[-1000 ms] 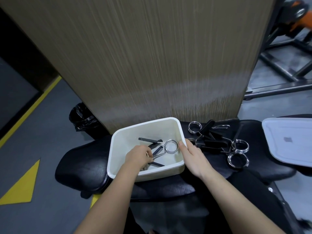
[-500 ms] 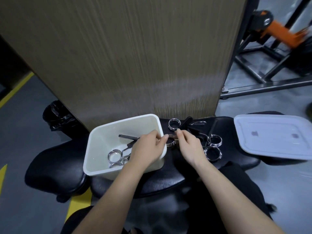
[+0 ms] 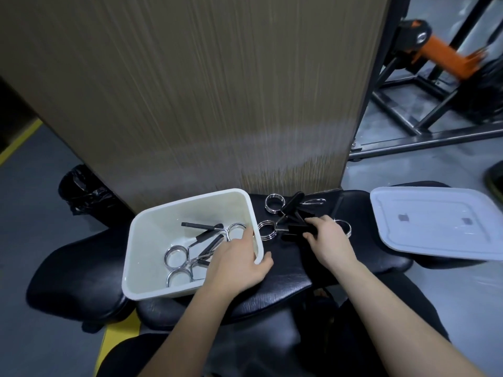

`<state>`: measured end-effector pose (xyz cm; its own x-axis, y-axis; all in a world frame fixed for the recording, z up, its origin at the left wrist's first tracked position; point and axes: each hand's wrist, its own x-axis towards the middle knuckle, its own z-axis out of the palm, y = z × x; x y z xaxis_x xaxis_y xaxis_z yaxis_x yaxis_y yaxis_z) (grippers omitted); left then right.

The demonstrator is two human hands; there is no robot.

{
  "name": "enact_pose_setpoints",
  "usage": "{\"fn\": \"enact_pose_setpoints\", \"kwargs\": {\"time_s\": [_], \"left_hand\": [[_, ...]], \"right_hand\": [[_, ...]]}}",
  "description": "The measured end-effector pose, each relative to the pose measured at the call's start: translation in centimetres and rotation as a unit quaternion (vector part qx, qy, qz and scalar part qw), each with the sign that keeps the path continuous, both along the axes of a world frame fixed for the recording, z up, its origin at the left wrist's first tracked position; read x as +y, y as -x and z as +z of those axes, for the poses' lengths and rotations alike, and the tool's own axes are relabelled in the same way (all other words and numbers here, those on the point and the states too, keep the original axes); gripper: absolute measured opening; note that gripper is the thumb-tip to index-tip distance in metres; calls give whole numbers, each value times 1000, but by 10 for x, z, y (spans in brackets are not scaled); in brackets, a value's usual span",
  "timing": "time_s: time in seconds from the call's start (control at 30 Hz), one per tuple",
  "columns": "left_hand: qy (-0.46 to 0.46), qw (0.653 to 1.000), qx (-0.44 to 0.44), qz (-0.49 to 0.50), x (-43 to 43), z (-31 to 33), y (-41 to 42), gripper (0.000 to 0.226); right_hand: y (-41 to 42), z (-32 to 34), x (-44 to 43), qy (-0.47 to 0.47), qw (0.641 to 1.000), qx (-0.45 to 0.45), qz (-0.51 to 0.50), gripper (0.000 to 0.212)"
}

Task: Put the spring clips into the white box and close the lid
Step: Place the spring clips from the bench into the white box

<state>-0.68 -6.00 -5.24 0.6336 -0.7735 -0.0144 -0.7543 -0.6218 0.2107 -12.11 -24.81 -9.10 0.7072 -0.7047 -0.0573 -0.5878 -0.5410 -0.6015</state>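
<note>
The white box (image 3: 152,229) stands open on a black padded bench (image 3: 285,270). Inside it lie three chrome spring clips (image 3: 177,255) with black handles. My left hand (image 3: 236,262) grips the box's right rim, thumb outside, fingers inside. To the right of the box a pile of spring clips (image 3: 268,231) rests on the bench. My right hand (image 3: 326,238) closes its fingers on the black handles of one clip (image 3: 295,229) in that pile. The white lid (image 3: 441,227) lies flat at the far right, off the box.
A tall wood-grain panel (image 3: 217,91) rises right behind the bench. A black bin bag (image 3: 81,191) sits on the grey floor at the left. Black and orange gym frames (image 3: 435,63) stand at the back right. A yellow floor line (image 3: 16,145) runs at the left.
My left hand let go of the clip by the box's corner and now grips the rim. My right hand shifted right onto the black handles in the pile.
</note>
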Motion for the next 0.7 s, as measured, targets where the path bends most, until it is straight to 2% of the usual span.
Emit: {"fn": "enact_pose_setpoints", "kwargs": {"time_s": [0.13,0.23,0.3,0.4,0.53,0.6,0.63,0.7], "left_hand": [[-47,998,-18,-41,9,6,-3,51],[-100,993,-2,-58,24,19,-13,70],[-102,994,9,-33,40,21,-23,78],[-89,996,-2,-10,57,18,-22,76],[-97,994,-45,-11,54,16,-10,75],[-92,995,-38,4,52,17,-12,78],[-87,996,-36,6,52,17,-15,79],[-77,997,-21,15,51,17,-18,77]], "right_hand": [[-8,1,2,-12,999,32,-10,27],[-9,2,8,1,999,25,-30,25],[-8,4,11,7,999,-7,-47,27],[-5,11,13,-12,994,-74,-82,26],[2,20,8,-89,969,-168,-160,23],[4,19,2,-182,936,-240,-181,22],[4,19,1,-258,903,-291,-182,23],[4,25,4,-415,809,-382,-163,27]]}}
